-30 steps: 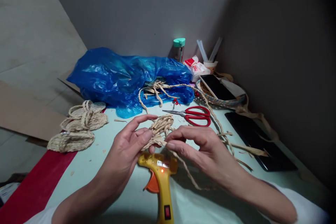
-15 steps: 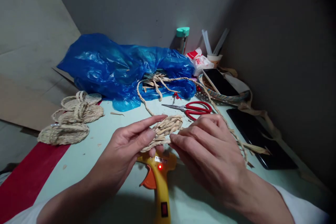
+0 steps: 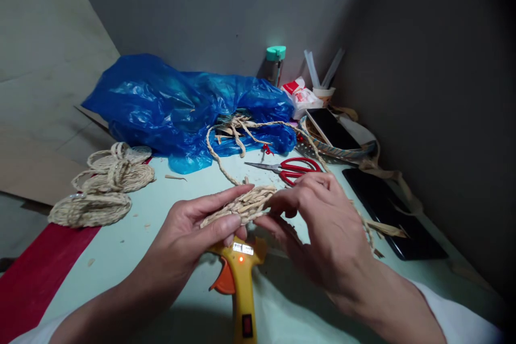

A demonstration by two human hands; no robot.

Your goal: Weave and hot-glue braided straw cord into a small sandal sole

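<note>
Between thumb and fingers, my left hand (image 3: 201,223) holds a coiled piece of braided straw (image 3: 250,203) over the table. My right hand (image 3: 322,226) is at the right end of that piece, thumb and fingertips pinched at its edge; the tips are partly hidden. A long straw braid (image 3: 220,164) loops behind the hands from the left round to the right. Below the piece lies a yellow glue gun (image 3: 244,290) with an orange trigger and a small lit red light. Red-handled scissors (image 3: 282,167) lie just beyond my right hand.
Finished-looking woven straw pieces (image 3: 91,208) lie at the left. A blue plastic bag (image 3: 161,102) with straw spans the back. At the right are a black phone-like slab (image 3: 391,215), a basket holding a phone (image 3: 332,128), and a cup of clear sticks (image 3: 323,94).
The straw piece has tilted flatter in my left hand. My right fingers have lifted and bent more at its right end. The whole view has shifted slightly.
</note>
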